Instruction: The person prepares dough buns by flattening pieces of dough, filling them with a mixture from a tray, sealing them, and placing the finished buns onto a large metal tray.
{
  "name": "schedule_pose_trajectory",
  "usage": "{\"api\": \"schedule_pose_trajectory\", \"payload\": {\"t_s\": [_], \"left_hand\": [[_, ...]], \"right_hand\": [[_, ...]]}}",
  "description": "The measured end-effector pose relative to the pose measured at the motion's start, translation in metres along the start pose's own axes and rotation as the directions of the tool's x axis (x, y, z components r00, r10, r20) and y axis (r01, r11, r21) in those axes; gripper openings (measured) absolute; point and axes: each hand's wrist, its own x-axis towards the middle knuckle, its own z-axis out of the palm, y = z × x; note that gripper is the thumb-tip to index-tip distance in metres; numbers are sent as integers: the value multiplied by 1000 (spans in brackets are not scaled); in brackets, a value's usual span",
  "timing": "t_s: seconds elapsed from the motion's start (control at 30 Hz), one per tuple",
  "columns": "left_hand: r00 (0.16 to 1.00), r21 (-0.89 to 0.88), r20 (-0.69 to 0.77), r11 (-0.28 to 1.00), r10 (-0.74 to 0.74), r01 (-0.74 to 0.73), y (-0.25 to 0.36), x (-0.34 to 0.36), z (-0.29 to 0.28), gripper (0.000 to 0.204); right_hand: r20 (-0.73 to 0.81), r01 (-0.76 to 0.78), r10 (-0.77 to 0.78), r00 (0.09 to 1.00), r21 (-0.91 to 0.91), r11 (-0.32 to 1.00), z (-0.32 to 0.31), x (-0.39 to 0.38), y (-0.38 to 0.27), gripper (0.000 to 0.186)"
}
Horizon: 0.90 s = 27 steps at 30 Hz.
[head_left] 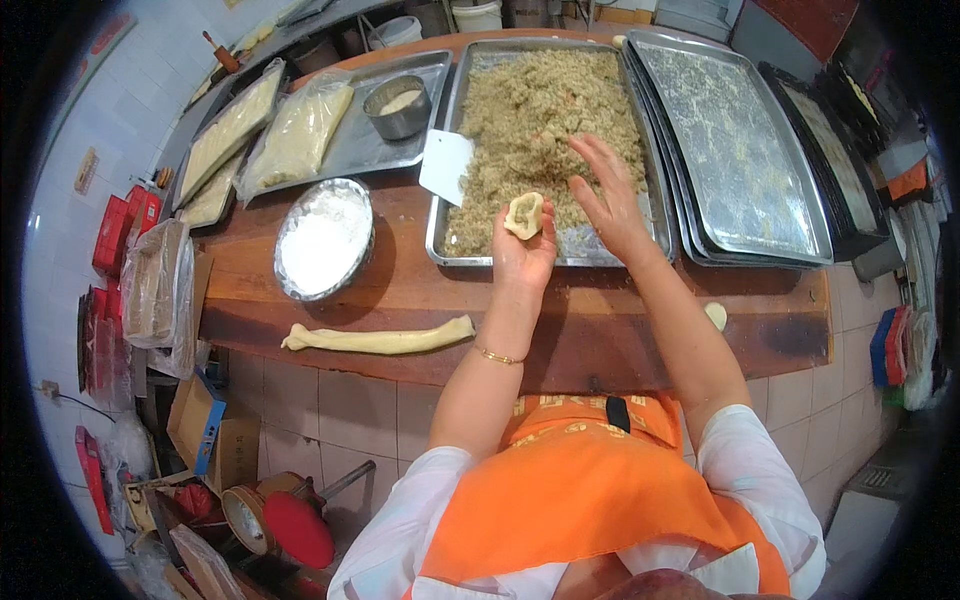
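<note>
My left hand [523,250] holds a cupped piece of pale dough [523,216], its hollow facing up, at the near edge of a big metal tray [433,238] of crumbly tan filling [530,100]. My right hand [608,200] is open over that filling, fingers apart, right of the dough piece. A white flat scraper [443,162] rests on the tray's left rim. A long dough roll [375,336] lies on the wooden table [245,320] below a bowl of white powder [322,240]. A small dough disc [715,317] lies near the right arm.
Stacked metal trays [720,130] stand right, beside darker trays [820,140]. At the back left are a tray [390,150] with a small metal container [400,130] and bagged dough [300,125]. Boxes [205,430] and a red round stool seat [298,530] are on the lower left.
</note>
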Motion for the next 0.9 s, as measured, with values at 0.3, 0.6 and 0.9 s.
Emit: {"api": "schedule_pose_trajectory", "payload": {"t_s": [0.3,0.6,0.9], "left_hand": [[988,289,-74,951,138,-112,-24,-11,6,24],[977,468,195,866,91,-174,-9,-60,41,34],[956,547,292,823,-16,-154,-3,-53,3,38]], "right_hand": [[250,-143,34,968,433,890,56,-32,-4,55],[506,-542,212,836,701,465,9,-10,-45,62],[543,-401,-61,838,686,608,3,-35,-42,62]]}}
